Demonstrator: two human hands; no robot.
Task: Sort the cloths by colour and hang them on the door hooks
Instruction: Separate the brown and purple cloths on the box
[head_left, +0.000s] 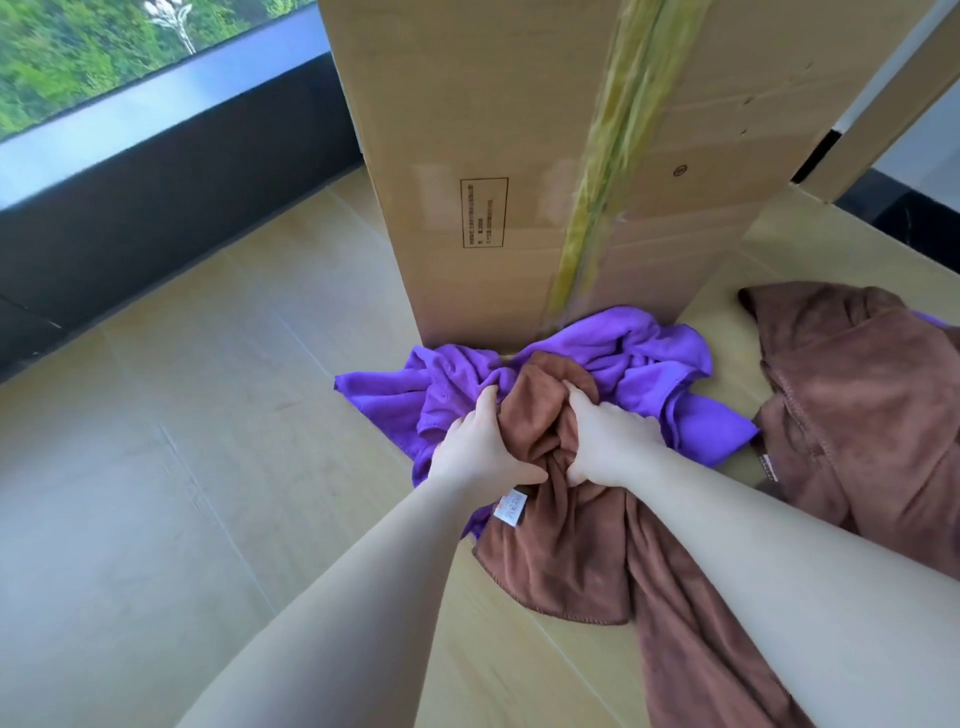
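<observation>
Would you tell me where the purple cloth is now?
Head view, centre: the purple cloth lies against the cardboard box, partly under the middle brown cloth.

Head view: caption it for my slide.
Left hand and right hand grip brown cloth over purple cloth by cardboard box.

The brown cloth (566, 561) is soft, matt plush fabric with a short nap and a stitched hem; a small white fabric label (511, 506) is sewn to its edge. The purple cloth (649, 364) beneath it has the same fleecy, matt pile. The second brown cloth (857, 405) near the floor's right edge looks alike. The cardboard box (483, 130) is matt, creased paperboard, sealed with glossy yellowish tape (613, 166). The floor (182, 441) is smooth, pale, wood-look, faintly sheeny
</observation>
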